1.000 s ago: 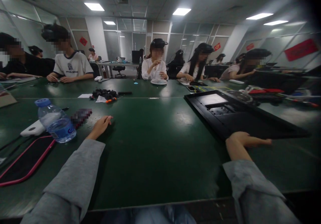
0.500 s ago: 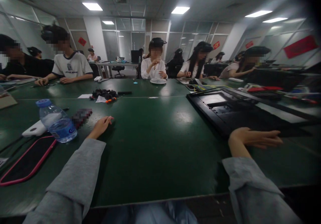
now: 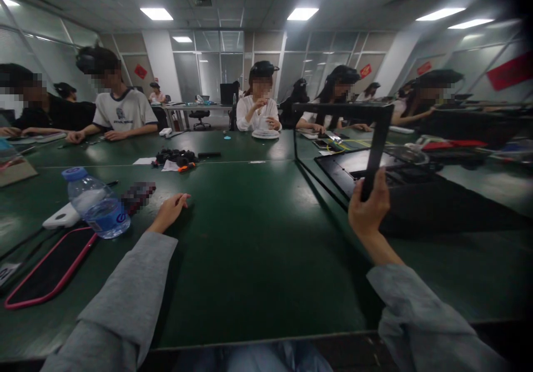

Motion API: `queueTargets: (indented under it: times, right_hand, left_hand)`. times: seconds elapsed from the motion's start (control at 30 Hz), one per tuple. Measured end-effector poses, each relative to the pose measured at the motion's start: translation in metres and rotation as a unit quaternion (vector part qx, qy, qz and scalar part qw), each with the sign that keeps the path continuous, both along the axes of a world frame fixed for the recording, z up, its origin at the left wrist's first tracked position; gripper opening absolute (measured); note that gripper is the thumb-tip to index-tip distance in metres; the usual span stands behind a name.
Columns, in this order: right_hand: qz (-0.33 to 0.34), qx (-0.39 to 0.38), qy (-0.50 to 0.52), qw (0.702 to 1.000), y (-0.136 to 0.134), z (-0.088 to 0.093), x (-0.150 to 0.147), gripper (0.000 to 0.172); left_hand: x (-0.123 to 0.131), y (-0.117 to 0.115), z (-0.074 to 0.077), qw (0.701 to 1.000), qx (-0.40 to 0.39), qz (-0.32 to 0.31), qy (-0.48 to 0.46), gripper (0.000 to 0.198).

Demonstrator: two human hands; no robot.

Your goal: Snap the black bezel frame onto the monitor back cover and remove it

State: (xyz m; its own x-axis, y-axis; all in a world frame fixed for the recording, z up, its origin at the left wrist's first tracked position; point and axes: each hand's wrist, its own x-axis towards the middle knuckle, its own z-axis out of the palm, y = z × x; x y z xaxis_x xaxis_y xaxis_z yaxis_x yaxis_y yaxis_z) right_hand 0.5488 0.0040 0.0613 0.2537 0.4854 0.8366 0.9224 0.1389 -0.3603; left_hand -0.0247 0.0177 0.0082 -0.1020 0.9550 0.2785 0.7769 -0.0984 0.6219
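A thin black rectangular frame (image 3: 378, 144) is raised on its edge at the right, with my right hand (image 3: 370, 205) gripping its near upright bar. Behind and beside that hand, a flat black panel (image 3: 453, 200) lies on the table; the frame and hand cover part of it. My left hand (image 3: 170, 211) rests on the tabletop with relaxed, slightly bent fingers and nothing in it. Closest to it is a dark, blurred-out handheld object (image 3: 139, 196). A clear water bottle with a blue cap (image 3: 97, 208) stands farther left.
The green table (image 3: 250, 261) spreads before me. At left lie a red-edged black phone (image 3: 52, 272) and a white device (image 3: 62, 215) with cables. A pile of black parts (image 3: 177, 157) sits beyond. Several people work across the table, one behind a white round fan-like grille (image 3: 265, 134).
My right hand has turned and closed on the black frame, lifting it off the panel and moving it left. My left hand stays in place. The view has shifted slightly.
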Motion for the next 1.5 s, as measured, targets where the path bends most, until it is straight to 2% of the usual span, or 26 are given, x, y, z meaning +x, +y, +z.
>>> queueTargets:
  times: [0.07, 0.2, 0.27, 0.33, 0.4, 0.53, 0.63, 0.73, 0.83, 0.97, 1.1, 1.37, 1.5]
  right_hand:
    - [0.03, 0.026, -0.002, 0.999, 0.005, -0.005, -0.003, 0.067]
    - [0.084, 0.084, 0.046, 0.992, 0.017, -0.015, -0.004, 0.073]
    - [0.121, 0.067, 0.089, 0.986, 0.022, -0.02, -0.006, 0.073]
    - [0.154, 0.023, 0.121, 0.98, 0.027, -0.026, -0.011, 0.071]
    - [0.162, -0.004, 0.145, 0.976, 0.032, -0.032, -0.014, 0.069]
    - [0.131, -0.045, 0.16, 0.977, 0.045, -0.045, -0.012, 0.072]
    - [0.125, -0.124, 0.124, 0.976, 0.057, -0.058, -0.003, 0.068]
    - [0.132, -0.196, 0.082, 0.968, 0.069, -0.069, 0.007, 0.043]
    - [0.103, -0.236, 0.023, 0.966, 0.079, -0.075, 0.013, 0.03]
    - [0.03, -0.314, -0.011, 0.949, 0.084, -0.076, 0.013, 0.034]
    - [-0.018, -0.366, -0.013, 0.93, 0.084, -0.072, 0.007, 0.039]
    - [-0.008, -0.377, -0.03, 0.926, 0.078, -0.068, 0.002, 0.045]
    - [-0.005, -0.379, -0.04, 0.924, 0.075, -0.065, -0.001, 0.043]
  left_hand:
    - [0.0, 0.002, -0.003, 0.999, 0.026, 0.022, -0.033, 0.058]
    - [0.009, 0.005, -0.003, 0.986, 0.146, 0.062, -0.057, 0.089]
    - [0.02, 0.004, -0.001, 0.975, 0.196, 0.072, -0.072, 0.103]
    - [0.033, 0.001, 0.002, 0.971, 0.213, 0.062, -0.093, 0.108]
    - [0.044, -0.003, 0.005, 0.973, 0.196, 0.052, -0.105, 0.097]
    - [0.051, -0.007, 0.008, 0.985, 0.132, 0.024, -0.105, 0.059]
    - [0.046, -0.006, 0.005, 0.986, 0.145, 0.053, -0.055, 0.048]
    - [0.039, -0.005, 0.0, 0.98, 0.156, 0.111, 0.051, 0.045]
    - [0.035, -0.003, -0.005, 0.98, 0.09, 0.127, 0.121, 0.046]
    - [0.032, 0.0, -0.008, 0.982, -0.007, 0.12, 0.145, 0.045]
    - [0.032, 0.001, -0.007, 0.977, -0.052, 0.123, 0.166, 0.046]
    - [0.038, -0.002, -0.004, 0.97, -0.082, 0.127, 0.19, 0.055]
    - [0.042, -0.006, 0.003, 0.971, -0.08, 0.126, 0.187, 0.05]
